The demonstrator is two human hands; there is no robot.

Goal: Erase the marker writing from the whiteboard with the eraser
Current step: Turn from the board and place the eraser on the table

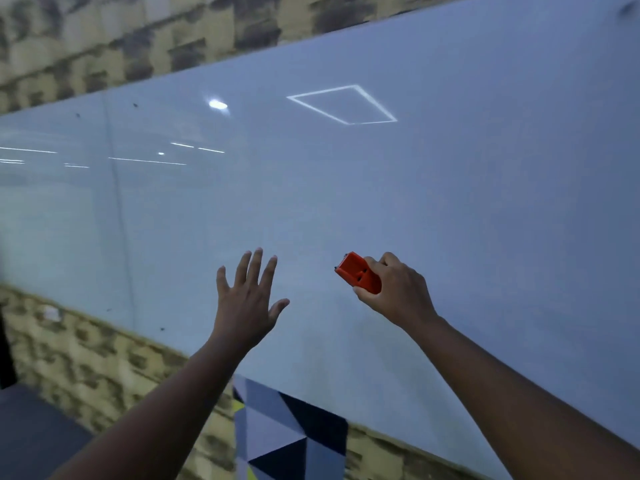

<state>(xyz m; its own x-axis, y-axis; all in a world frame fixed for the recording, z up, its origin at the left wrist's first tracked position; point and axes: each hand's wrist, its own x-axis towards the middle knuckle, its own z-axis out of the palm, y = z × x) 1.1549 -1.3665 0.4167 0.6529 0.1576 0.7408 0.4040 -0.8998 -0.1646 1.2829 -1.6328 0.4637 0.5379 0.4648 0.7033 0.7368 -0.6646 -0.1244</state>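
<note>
A wide glossy whiteboard [450, 168] fills most of the head view, tilted across the frame. Its surface shows ceiling-light reflections and a few small dark specks; a dark marker smudge [627, 9] sits at the top right corner. My right hand [394, 289] grips an orange eraser [358, 272] and holds it against the board near the lower middle. My left hand [246, 296] is spread flat with straight fingers, in front of the board to the left of the eraser; whether it touches the board I cannot tell.
A textured beige and dark patterned wall [86, 368] runs above and below the board. A panel of blue, black and yellow triangles [287, 438] hangs under the board's lower edge. Dark floor [31, 431] shows at the lower left.
</note>
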